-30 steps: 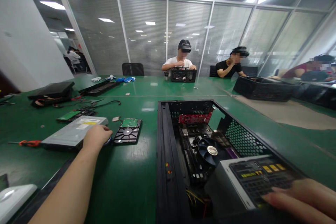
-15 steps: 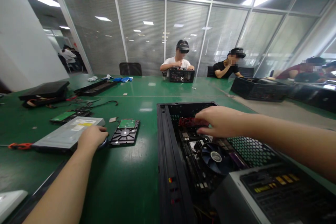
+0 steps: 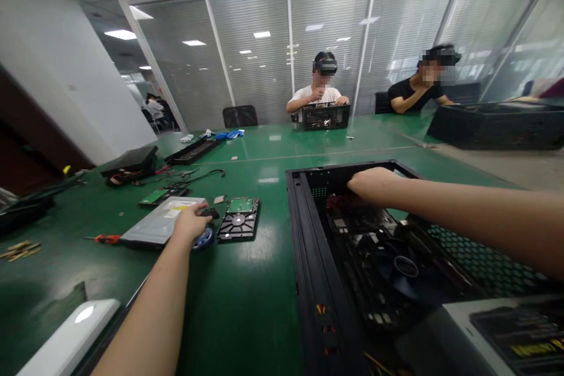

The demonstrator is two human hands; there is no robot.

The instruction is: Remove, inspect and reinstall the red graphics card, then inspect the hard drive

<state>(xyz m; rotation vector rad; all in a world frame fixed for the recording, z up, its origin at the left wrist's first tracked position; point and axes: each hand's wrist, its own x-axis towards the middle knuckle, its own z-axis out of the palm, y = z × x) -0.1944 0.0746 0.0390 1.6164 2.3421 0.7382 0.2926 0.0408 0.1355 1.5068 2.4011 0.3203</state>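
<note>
My left hand (image 3: pixel 192 224) is closed around a small black part (image 3: pixel 210 213), beside the silver optical drive (image 3: pixel 155 220). Just below those fingers a round blue thing (image 3: pixel 203 239) lies on the table. My right hand (image 3: pixel 374 185) reaches over into the far end of the open black computer case (image 3: pixel 304 235); its fingertips are hidden there, near a red circuit card (image 3: pixel 339 202). Inside the case are the motherboard, a dark cooling fan (image 3: pixel 405 267) and, at the near end, a power supply (image 3: pixel 467 329). To the right of my left hand lies a hard drive (image 3: pixel 239 220).
A red-handled screwdriver (image 3: pixel 107 239), another green circuit board (image 3: pixel 154 197), loose cables, a black tray (image 3: pixel 194 151) and blue gloves (image 3: pixel 229 135) lie leftward. A white object (image 3: pixel 70 338) sits near left. Two people work across the table (image 3: pixel 259 153) at cases (image 3: pixel 326 116).
The camera view has swung left. My right hand has gone deeper into the far end of the case, its fingers dropping from sight. The small black part now shows at my left hand's fingertips.
</note>
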